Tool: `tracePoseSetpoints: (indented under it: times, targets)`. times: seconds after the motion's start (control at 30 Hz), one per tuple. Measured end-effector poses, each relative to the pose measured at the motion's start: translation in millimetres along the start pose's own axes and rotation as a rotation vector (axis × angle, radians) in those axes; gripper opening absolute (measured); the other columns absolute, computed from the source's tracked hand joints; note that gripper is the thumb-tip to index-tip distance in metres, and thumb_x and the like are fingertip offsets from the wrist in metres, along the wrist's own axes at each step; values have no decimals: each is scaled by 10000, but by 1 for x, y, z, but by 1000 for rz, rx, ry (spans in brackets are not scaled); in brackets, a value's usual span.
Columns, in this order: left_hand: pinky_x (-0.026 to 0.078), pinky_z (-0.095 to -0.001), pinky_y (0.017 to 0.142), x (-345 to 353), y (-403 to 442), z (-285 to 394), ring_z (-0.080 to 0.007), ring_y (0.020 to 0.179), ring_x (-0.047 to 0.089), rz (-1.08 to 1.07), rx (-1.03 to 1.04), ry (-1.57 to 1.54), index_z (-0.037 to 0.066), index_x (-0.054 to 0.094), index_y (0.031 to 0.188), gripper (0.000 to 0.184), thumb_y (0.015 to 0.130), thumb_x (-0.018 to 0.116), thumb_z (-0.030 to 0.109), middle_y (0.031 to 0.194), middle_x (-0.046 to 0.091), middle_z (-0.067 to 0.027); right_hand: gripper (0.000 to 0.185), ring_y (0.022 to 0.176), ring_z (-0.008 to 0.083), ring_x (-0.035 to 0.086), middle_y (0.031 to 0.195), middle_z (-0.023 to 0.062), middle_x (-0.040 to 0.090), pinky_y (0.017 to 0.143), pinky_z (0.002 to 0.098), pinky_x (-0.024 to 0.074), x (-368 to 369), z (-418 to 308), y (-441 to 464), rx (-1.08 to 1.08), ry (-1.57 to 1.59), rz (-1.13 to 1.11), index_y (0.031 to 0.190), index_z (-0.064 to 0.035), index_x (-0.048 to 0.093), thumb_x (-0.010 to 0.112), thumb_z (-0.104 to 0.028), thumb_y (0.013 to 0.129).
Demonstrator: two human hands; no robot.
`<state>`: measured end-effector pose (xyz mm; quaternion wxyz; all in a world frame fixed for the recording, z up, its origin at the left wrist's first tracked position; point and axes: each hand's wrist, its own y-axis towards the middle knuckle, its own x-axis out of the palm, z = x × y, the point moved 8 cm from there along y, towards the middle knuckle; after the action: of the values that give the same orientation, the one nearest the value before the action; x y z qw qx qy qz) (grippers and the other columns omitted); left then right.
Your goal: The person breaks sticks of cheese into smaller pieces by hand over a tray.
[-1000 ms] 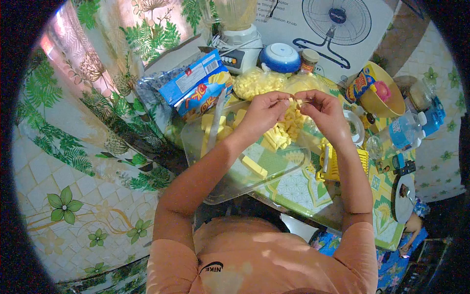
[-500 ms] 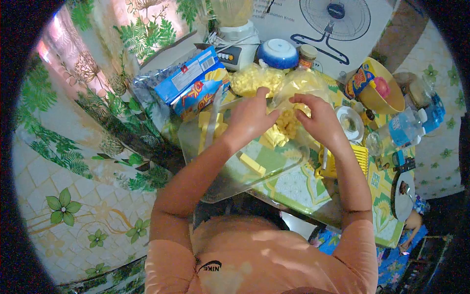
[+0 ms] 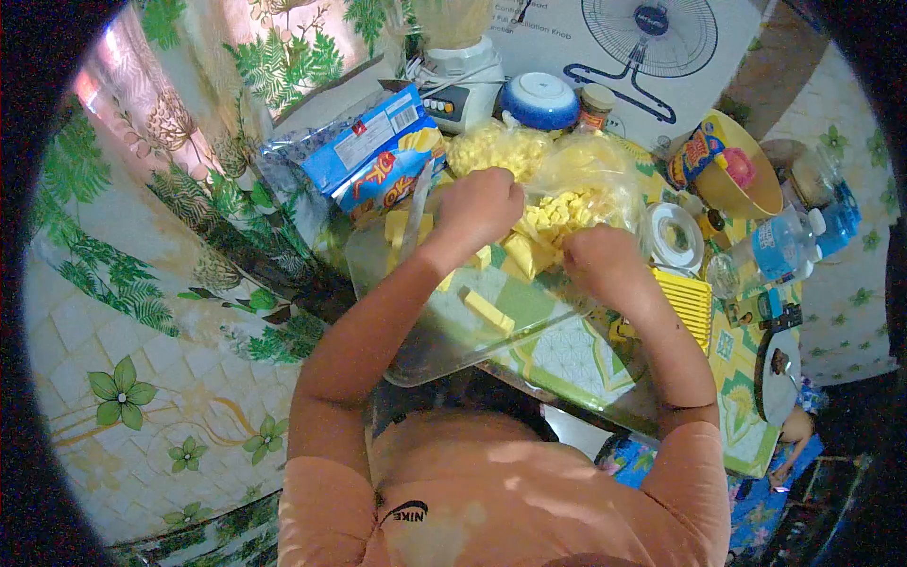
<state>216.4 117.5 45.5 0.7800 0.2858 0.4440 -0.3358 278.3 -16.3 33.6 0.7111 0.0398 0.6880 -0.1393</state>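
A clear plastic bag (image 3: pixel 600 175) with small yellow pieces (image 3: pixel 557 215) lies between my hands, over the far right of a clear tray (image 3: pixel 425 364). My left hand (image 3: pixel 480 213) is closed at the bag's left side, and my right hand (image 3: pixel 603 265) is closed at its lower right; both seem to grip its film, though the fingertips are hidden. Yellow blocks (image 3: pixel 397 227) lie at the tray's left, beside a knife blade (image 3: pixel 416 213) standing at a slant. One yellow stick (image 3: pixel 488 310) rests nearer to me. Behind my left hand is another bag of yellow pieces (image 3: pixel 496 151).
A blue box (image 3: pixel 368 142) and a blender (image 3: pixel 463 90) stand at the back left, near a blue bowl (image 3: pixel 539 102) and a jar (image 3: pixel 595 106). On the right are a yellow basket (image 3: pixel 682 307), white tape roll (image 3: pixel 673 238), yellow bowl (image 3: pixel 756 180), bottle (image 3: pixel 779 250) and plate (image 3: pixel 779 383).
Both hands came together over the pieces, then parted and closed. My right hand has moved down and my left hand slightly left. More of the yellow pieces shows between them.
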Motion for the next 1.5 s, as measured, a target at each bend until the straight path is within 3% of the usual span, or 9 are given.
tracePoseSetpoints:
  times: [0.33, 0.43, 0.53, 0.63, 0.83, 1.2, 1.3, 1.4, 1.5]
  targets:
    - [455, -439, 688, -51, 26, -2, -403, 770, 577, 224, 83, -352, -3, 609, 809, 319, 809, 463, 279, 795, 600, -225, 171, 653, 342, 593, 690, 171, 593, 563, 466, 464, -100, 32, -33, 234, 120, 703, 832, -59, 539, 515, -226, 808]
    - [452, -434, 680, -38, 33, 0, -400, 749, 577, 150, 125, -361, -5, 613, 798, 314, 802, 472, 276, 776, 599, -222, 196, 682, 355, 593, 685, 169, 589, 582, 470, 467, -81, 25, -24, 177, 199, 482, 858, -55, 553, 515, -244, 823]
    - [447, -422, 644, -32, 32, 0, -364, 690, 579, 83, 117, -285, -18, 611, 765, 322, 799, 492, 279, 727, 591, -219, 193, 679, 330, 595, 687, 150, 603, 598, 432, 451, -41, 2, -17, -142, 357, 101, 906, -60, 569, 547, -232, 822]
    - [435, -399, 568, -25, 27, -8, -297, 592, 577, 88, 139, -246, -39, 604, 728, 349, 802, 525, 293, 645, 576, -204, 236, 757, 347, 595, 851, 169, 617, 627, 434, 458, -39, 6, -14, 10, 259, 39, 993, -60, 549, 526, -242, 845]
    - [449, -427, 659, -21, -2, -13, -378, 714, 582, -74, 78, -158, -4, 621, 771, 345, 823, 471, 302, 745, 596, -223, 360, 863, 375, 586, 1199, 182, 486, 706, 470, 487, -68, 43, -14, 252, 214, 589, 1184, -72, 452, 491, -220, 859]
    - [412, -406, 559, -62, -55, -22, -325, 597, 547, 51, 7, -211, -4, 596, 751, 453, 864, 491, 422, 624, 540, -180, 273, 857, 319, 581, 941, 135, 585, 721, 423, 474, -92, -7, -38, 29, 222, 578, 1065, -77, 541, 555, -175, 811]
    - [363, -285, 470, -74, -80, -24, -120, 502, 465, 136, 152, -499, 14, 615, 789, 343, 899, 476, 307, 547, 483, -42, 300, 864, 329, 577, 930, 146, 577, 711, 425, 474, -70, -47, -41, -161, 557, 322, 1050, -56, 531, 583, -209, 796]
    - [344, -228, 453, -60, -104, -37, -71, 488, 430, -99, -182, -814, 32, 605, 867, 270, 901, 479, 268, 542, 454, 17, 325, 769, 284, 599, 867, 154, 589, 687, 377, 483, -30, -82, -34, -277, 550, 191, 1079, -40, 533, 612, -179, 795]
    - [341, -207, 477, -54, -128, -38, -35, 533, 415, -114, -238, -1124, 38, 598, 925, 187, 883, 530, 208, 582, 456, 51, 387, 755, 298, 599, 852, 173, 578, 677, 387, 485, 2, -93, -22, -279, 585, 161, 1127, -28, 500, 611, -181, 790]
